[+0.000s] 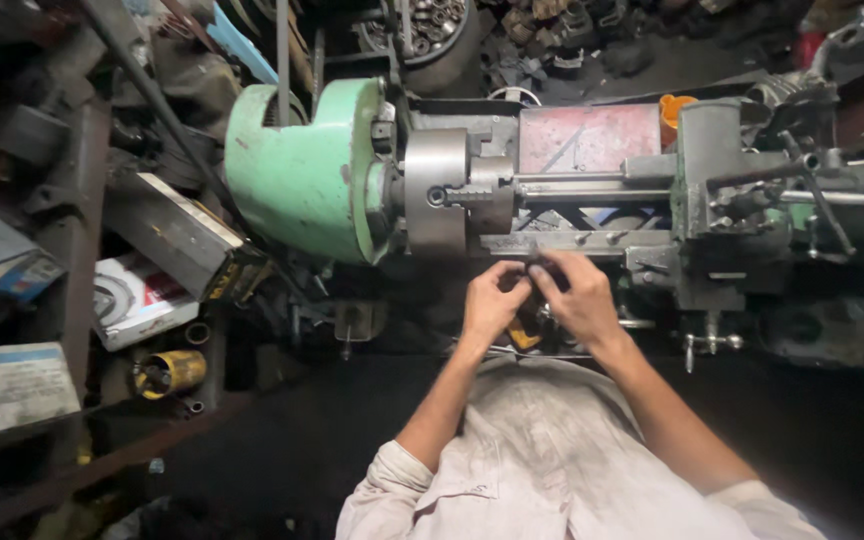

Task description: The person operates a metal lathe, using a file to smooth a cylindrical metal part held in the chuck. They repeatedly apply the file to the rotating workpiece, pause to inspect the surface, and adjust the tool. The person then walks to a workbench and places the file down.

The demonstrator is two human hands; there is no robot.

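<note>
Nearest: person's chest in a pale, grimy shirt [552, 470], sleeves rolled, both forearms angled up and inward so the hands meet at the front of the lathe.

L hand [492, 300]: wrist straight, fingers curled in toward the R, thumb on top. R hand [577, 300]: back of hand to camera, fingers bent over, tips against the L fingertips. Between the tips sits a small dark part [535, 268], pinched from both sides; mostly hidden, so shape and long axis can't be told. It lies just below the front edge of the lathe bed, right of the chuck. Both hands clenched on it, L w/ fingertips, R w/ thumb and forefinger. A yellow-orange item [524, 335] shows under the palms; can't tell if either hand touches it.

Beyond hands: steel 3-jaw chuck [442, 195], axis running L–R across the view, a steel bar [572, 185] along the same line toward the grey carriage and toolpost [712, 170]. Green headstock [302, 170] left of the chuck. Red panel [587, 135] behind the bar.

Far L: stacked boxes [12, 385], a brass-coloured sleeve [167, 372] on its side, metal stock leaning. Top: scrap parts in a dark heap.
</note>
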